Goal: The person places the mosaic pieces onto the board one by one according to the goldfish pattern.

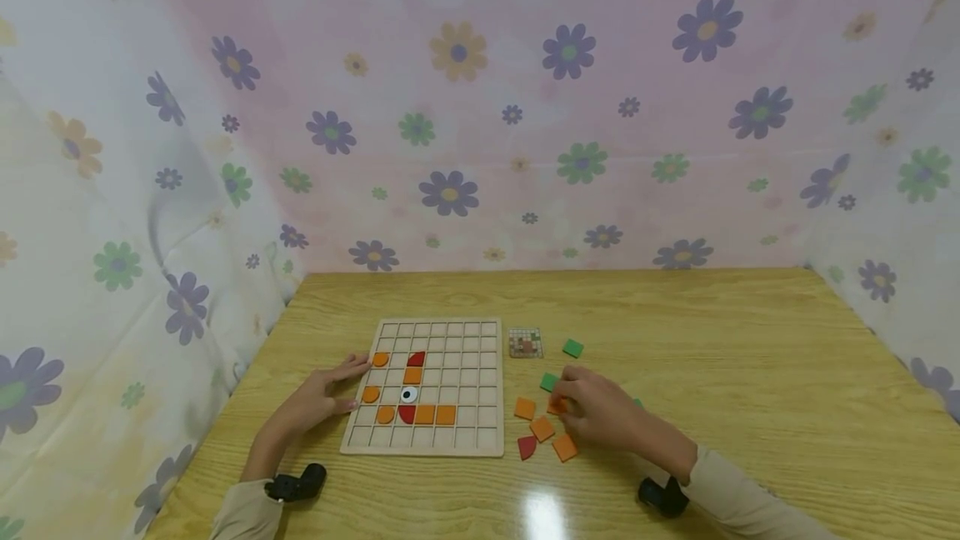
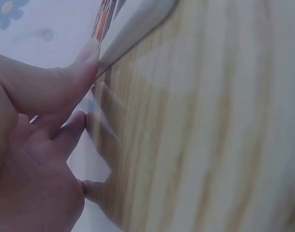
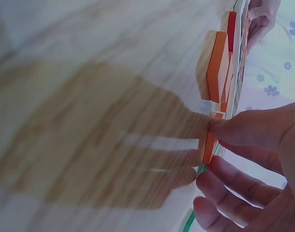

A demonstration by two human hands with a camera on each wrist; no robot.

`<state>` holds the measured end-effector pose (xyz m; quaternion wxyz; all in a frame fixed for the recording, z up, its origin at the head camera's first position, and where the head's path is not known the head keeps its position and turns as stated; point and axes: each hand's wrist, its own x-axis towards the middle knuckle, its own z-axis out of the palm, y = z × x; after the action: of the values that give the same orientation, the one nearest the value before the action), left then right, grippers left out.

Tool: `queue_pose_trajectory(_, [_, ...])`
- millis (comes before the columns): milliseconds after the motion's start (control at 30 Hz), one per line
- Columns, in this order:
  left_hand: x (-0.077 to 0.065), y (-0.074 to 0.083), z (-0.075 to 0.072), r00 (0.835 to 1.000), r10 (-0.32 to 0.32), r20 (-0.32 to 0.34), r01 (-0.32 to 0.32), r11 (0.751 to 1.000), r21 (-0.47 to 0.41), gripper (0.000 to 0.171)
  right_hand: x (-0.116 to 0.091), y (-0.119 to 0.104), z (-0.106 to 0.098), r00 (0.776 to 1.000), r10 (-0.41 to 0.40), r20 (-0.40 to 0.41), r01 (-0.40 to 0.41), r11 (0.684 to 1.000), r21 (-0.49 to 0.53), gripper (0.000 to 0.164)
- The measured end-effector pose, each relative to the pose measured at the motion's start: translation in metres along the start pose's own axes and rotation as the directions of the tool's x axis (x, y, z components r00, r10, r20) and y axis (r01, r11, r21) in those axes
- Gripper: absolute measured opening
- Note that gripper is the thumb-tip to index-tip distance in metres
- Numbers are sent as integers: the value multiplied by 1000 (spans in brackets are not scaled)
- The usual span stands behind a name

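Note:
A wooden grid board [image 1: 480, 452] lies on the table with orange, red and white pieces in its cells, among them an eye piece [image 1: 408, 395]. At its left edge rests my left hand [image 1: 313, 397], fingers extended; in the left wrist view the thumb [image 2: 82, 65] touches the board's side. My right hand [image 1: 606, 413] pinches an orange square tile [image 3: 210, 145] between thumb and fingers, close to the tabletop. Around it lie loose orange tiles [image 1: 542, 429], a red quarter-round piece [image 1: 527, 447] and green tiles [image 1: 573, 348], one of them partly hidden behind the hand.
A small card with a grid picture [image 1: 526, 343] lies right of the board. Black wrist devices [image 1: 298, 484] sit by both wrists. Flowered cloth [image 1: 517, 132] hangs behind and at both sides of the wooden table [image 1: 720, 315].

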<state>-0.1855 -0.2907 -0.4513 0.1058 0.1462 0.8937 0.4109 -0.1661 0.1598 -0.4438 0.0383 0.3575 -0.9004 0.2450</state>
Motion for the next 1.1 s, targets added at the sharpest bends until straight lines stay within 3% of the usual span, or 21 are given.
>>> queue_pose_trajectory(233, [0, 0, 1, 1000, -29, -8, 29, 999, -22, 61, 4, -1, 0, 999, 9, 41, -11, 999, 51, 11])
queue_pose_trajectory(567, [0, 2, -1, 1000, -3, -4, 3, 1000, -17, 59, 8, -6, -1, 997, 19, 76, -27, 995, 100, 12])
queue_pose_trajectory(700, [-1, 3, -1, 1000, 3, 2, -3, 1000, -2, 59, 10, -8, -2, 998, 7, 63, -14, 994, 111, 12])
queue_pose_trajectory(900, [0, 1, 0, 999, -40, 10, 40, 999, -5, 61, 16, -10, -1, 999, -29, 28, 25, 992, 120, 13])
queue_pose_trajectory(1100, [-1, 3, 0, 999, -37, 8, 37, 999, -6, 62, 27, -16, 1, 998, -38, 46, 31, 991, 129, 11])
